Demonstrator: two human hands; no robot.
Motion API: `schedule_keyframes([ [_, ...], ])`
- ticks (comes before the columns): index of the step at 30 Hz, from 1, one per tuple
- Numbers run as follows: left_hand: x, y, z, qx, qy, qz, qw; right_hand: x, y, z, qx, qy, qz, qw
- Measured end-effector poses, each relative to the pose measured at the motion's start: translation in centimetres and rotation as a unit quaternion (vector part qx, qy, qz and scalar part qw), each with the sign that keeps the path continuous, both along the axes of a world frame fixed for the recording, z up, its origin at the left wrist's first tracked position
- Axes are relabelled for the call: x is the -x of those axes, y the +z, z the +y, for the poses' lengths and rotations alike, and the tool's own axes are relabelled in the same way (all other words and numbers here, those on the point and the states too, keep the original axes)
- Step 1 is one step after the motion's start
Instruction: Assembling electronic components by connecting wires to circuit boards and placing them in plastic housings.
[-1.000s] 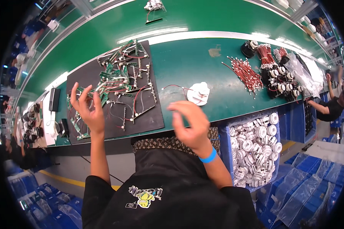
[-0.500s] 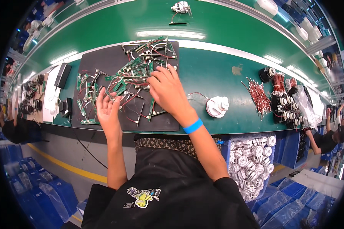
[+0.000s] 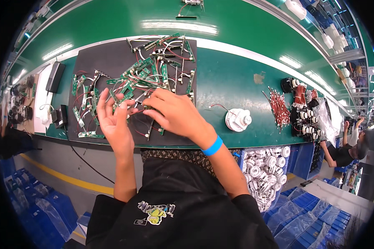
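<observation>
My left hand point(image 3: 115, 126) is at the front of the black mat, palm turned up and fingers curled. Its thumb and fingertips close around something small that I cannot make out. My right hand point(image 3: 179, 114), with a blue band at the wrist, reaches in palm down, fingers bent together just right of the left fingertips. Whatever it pinches is hidden, though thin wires show close to both hands. Behind them spreads a tangled pile of narrow green circuit boards point(image 3: 142, 66) with red, black and white wires.
The black mat point(image 3: 96, 56) lies on a green bench. To the right are a white round part point(image 3: 238, 120), red wires point(image 3: 277, 108) and black-and-white parts point(image 3: 311, 118). A blue bin of white parts point(image 3: 265, 174) stands below. A black box point(image 3: 55, 77) sits left.
My right hand has come down from the board pile toward my left hand, its fingers now beside the left fingertips. My left hand has shifted slightly left. The whole view has moved a little.
</observation>
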State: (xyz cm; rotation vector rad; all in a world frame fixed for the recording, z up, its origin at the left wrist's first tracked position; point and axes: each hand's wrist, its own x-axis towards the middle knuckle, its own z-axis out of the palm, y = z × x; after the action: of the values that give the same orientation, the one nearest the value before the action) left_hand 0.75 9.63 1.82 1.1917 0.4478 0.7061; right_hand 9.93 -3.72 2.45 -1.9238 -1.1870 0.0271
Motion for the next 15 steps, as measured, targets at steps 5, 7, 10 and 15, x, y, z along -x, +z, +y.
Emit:
schedule_keyframes([
  [5, -0.3, -0.2, 0.5, -0.042, -0.012, 0.004, 0.999, -0.7, 0.3, 1.6, 0.047, 0.072, 0.164, 0.983],
  [7, -0.5, 0.0, 1.1, 0.002, -0.053, 0.014, 0.999, -1.3, 0.1, 2.1, 0.06, 0.073, 0.148, 0.984],
  [10, -0.5, 0.9, 1.6, 0.055, -0.075, 0.05, 0.994, -1.9, 1.5, 3.4, 0.133, 0.04, 0.087, 0.986],
  [15, -1.1, 2.0, 0.9, 0.046, -0.07, 0.054, 0.995, -2.1, 1.7, 3.4, 0.077, 0.009, 0.135, 0.988],
])
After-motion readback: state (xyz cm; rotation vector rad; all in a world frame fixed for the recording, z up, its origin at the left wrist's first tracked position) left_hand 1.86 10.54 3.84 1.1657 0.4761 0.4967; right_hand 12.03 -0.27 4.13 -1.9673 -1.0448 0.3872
